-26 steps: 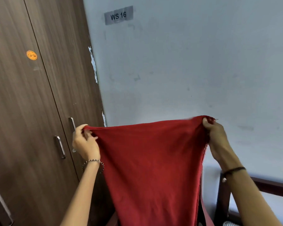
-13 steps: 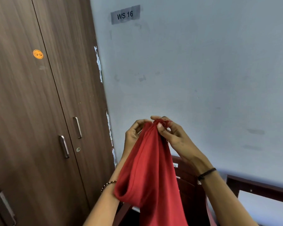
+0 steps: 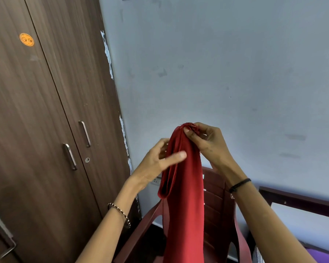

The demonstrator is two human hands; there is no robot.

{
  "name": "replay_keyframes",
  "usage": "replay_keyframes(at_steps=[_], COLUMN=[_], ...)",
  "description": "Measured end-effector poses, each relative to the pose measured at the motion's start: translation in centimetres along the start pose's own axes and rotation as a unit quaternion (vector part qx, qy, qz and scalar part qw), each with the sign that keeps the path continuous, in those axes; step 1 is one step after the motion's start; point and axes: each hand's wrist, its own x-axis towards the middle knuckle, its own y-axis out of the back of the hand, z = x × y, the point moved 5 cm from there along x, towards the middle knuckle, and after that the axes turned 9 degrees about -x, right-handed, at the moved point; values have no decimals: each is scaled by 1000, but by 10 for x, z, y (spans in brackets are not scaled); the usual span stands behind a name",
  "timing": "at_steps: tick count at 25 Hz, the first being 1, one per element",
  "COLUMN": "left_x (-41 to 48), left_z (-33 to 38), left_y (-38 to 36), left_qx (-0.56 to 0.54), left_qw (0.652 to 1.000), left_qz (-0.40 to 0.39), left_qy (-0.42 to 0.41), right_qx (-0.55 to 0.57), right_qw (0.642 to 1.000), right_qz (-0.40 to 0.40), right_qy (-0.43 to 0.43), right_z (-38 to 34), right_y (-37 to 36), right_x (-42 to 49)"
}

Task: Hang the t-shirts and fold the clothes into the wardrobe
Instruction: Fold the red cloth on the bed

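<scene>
A red cloth (image 3: pixel 184 196) hangs in front of me, doubled lengthwise into a narrow strip. My right hand (image 3: pixel 207 143) pinches its gathered top corners. My left hand (image 3: pixel 160 160) is lower on the strip's left edge, with its thumb across the front and its fingers behind. The cloth's lower end runs out of view at the bottom. The brown wooden wardrobe (image 3: pixel 46 120) stands at the left with its doors closed.
Directly below the cloth stands a maroon plastic chair (image 3: pixel 218 209). A dark bed frame (image 3: pixel 302 202) with something purple (image 3: pixel 325 257) on it is at the lower right. Metal handles (image 3: pixel 85 133) are on the wardrobe doors. A pale blue wall is ahead.
The cloth was stretched wide between both hands, then its corners were brought together. My left hand has since let go of the top and slid down the strip's left edge.
</scene>
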Motion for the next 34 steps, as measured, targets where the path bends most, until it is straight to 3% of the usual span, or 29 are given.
replay_keyframes(at_steps=[2,6,9,12,16,19,23,25,28,30,32,34], left_x=[-7,-12,-12,-12,3,10,2,1,16,32,33,24], left_z=[-22,-57,-62,-54,-35,-25,-29,-23,8,19,-2,-34], left_y=[-1,13,42,65,65,60,54,48,50,46,37,41], left_qx=[142,339,271,58,-75,-144,12,21,-93,-47,32,34], left_qw=[988,939,950,969,965,963,983,982,970,987,996,991], left_qz=[-48,16,140,234,251,229,180,179,202,133,80,129], left_qy=[26,58,60,53,20,-5,-32,-53,-98,-71,-5,26], right_qx=[-3,14,15,-31,-31,29,18,12,132,212,186,61], right_qw=[1000,998,996,992,991,992,980,969,981,969,954,930], right_qz=[20,55,76,101,106,102,-46,-111,-62,-39,-130,-249], right_qy=[0,-15,-37,-68,-75,-68,-195,-220,-124,-122,-198,-262], right_z=[4,15,29,52,53,42,62,66,37,25,42,85], right_y=[4,13,28,47,59,71,76,74,75,62,32,12], right_x=[3,6,4,-1,-6,0,-11,-15,13,26,5,-36])
